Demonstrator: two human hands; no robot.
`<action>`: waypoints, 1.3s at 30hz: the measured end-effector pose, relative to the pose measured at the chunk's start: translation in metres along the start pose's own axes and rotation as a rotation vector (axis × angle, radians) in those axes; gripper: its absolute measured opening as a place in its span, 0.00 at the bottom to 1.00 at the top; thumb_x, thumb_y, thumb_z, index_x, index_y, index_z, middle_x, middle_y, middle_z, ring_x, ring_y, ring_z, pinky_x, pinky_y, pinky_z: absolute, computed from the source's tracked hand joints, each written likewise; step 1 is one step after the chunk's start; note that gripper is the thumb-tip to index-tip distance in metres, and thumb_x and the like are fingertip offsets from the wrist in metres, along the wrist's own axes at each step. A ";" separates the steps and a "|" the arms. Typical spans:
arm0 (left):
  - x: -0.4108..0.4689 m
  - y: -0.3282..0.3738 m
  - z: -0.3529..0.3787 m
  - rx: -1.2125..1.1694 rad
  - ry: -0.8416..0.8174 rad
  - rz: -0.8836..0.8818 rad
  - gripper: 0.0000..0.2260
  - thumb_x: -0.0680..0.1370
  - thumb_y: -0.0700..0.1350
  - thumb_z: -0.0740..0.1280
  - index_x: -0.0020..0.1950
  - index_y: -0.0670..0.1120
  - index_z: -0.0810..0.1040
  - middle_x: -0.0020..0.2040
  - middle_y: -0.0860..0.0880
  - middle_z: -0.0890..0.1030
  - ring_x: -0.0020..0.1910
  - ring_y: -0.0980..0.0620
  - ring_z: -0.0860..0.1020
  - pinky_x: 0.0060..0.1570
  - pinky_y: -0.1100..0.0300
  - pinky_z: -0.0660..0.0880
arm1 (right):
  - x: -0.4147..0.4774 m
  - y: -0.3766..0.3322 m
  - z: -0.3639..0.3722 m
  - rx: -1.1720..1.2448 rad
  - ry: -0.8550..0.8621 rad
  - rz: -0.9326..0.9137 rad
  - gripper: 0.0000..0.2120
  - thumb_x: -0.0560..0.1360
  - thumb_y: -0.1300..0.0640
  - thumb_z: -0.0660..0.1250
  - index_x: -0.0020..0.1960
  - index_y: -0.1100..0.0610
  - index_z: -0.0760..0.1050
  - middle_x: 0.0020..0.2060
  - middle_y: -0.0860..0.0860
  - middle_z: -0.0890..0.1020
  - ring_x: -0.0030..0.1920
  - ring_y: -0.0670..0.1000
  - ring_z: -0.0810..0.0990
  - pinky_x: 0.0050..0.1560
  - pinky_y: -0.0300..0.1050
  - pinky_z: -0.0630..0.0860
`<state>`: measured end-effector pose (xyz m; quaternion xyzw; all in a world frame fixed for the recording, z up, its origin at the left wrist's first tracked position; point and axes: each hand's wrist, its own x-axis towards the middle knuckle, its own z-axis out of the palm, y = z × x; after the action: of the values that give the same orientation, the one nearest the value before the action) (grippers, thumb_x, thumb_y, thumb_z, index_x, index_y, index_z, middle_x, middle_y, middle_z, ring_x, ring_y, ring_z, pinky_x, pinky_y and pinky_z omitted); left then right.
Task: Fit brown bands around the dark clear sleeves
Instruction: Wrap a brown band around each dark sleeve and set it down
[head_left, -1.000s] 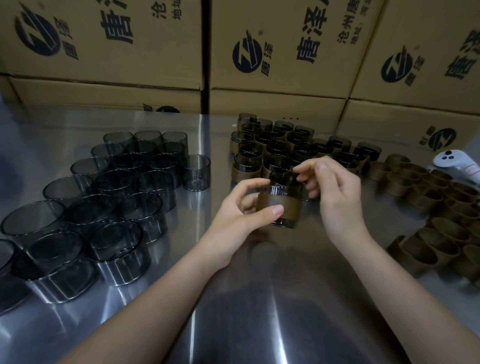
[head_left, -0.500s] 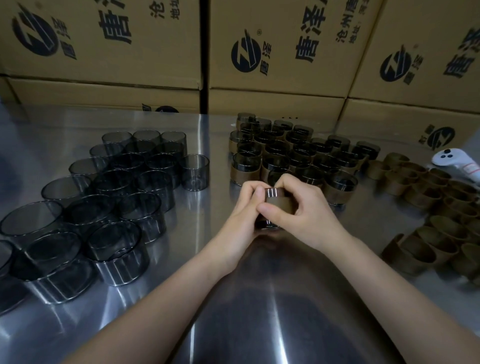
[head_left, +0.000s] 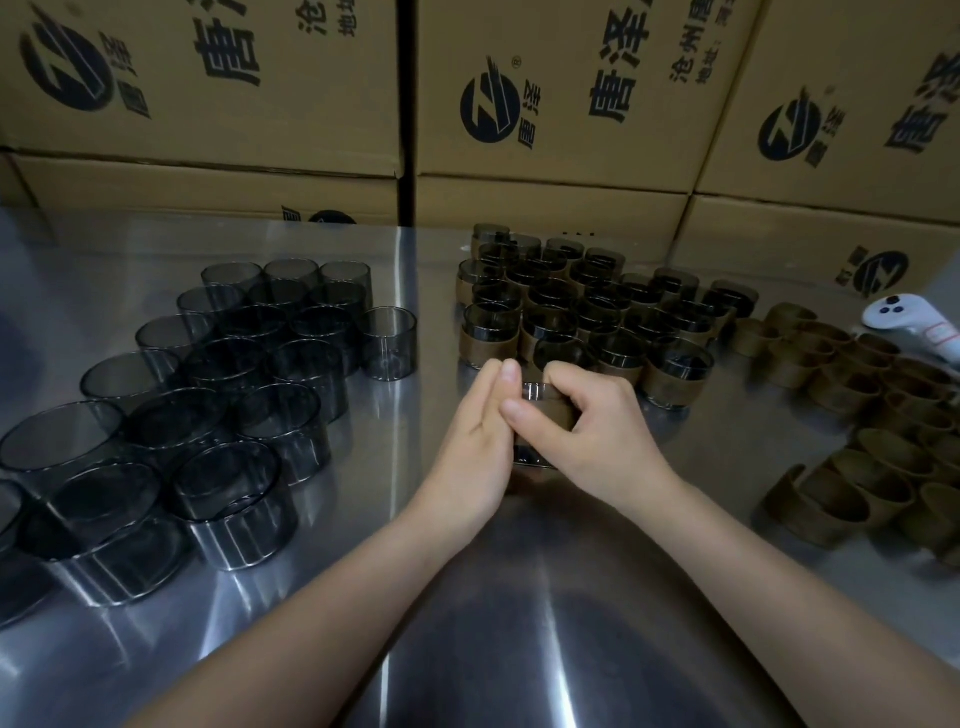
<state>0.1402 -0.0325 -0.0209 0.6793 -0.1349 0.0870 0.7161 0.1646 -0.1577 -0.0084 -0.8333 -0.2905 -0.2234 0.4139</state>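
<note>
Printed cardboard boxes (head_left: 208, 78) stacked behind steel table (head_left: 519, 623), w/ white controller (head_left: 914, 327) at right edge.

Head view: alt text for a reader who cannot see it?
Two hands hold a dark sleeve with a brown band round it at a steel table: the right hand grips it, the left hand presses its side. Bare sleeves stand to the left, banded sleeves behind, loose bands to the right.
</note>
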 end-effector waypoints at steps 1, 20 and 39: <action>0.000 0.000 0.000 0.009 -0.001 0.004 0.24 0.84 0.54 0.50 0.59 0.33 0.70 0.52 0.31 0.74 0.49 0.42 0.75 0.59 0.37 0.72 | 0.000 0.000 0.000 0.000 0.003 -0.005 0.25 0.70 0.40 0.64 0.32 0.63 0.68 0.25 0.48 0.69 0.29 0.45 0.68 0.30 0.37 0.63; 0.005 -0.013 -0.008 -0.139 0.003 -0.073 0.23 0.79 0.61 0.52 0.68 0.53 0.72 0.63 0.47 0.78 0.63 0.52 0.78 0.65 0.51 0.75 | 0.008 0.019 -0.021 0.000 -0.263 0.019 0.15 0.72 0.44 0.68 0.34 0.53 0.73 0.35 0.45 0.74 0.38 0.46 0.75 0.40 0.44 0.73; 0.012 -0.019 -0.006 -0.006 0.220 -0.176 0.12 0.83 0.40 0.60 0.47 0.51 0.80 0.45 0.47 0.80 0.48 0.51 0.78 0.56 0.51 0.77 | 0.014 0.038 -0.028 -0.365 -0.321 0.176 0.14 0.74 0.42 0.66 0.46 0.51 0.82 0.44 0.44 0.76 0.46 0.46 0.75 0.48 0.52 0.76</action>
<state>0.1576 -0.0285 -0.0351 0.6726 0.0045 0.0974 0.7335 0.1969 -0.1950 -0.0058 -0.9410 -0.2340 -0.1000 0.2231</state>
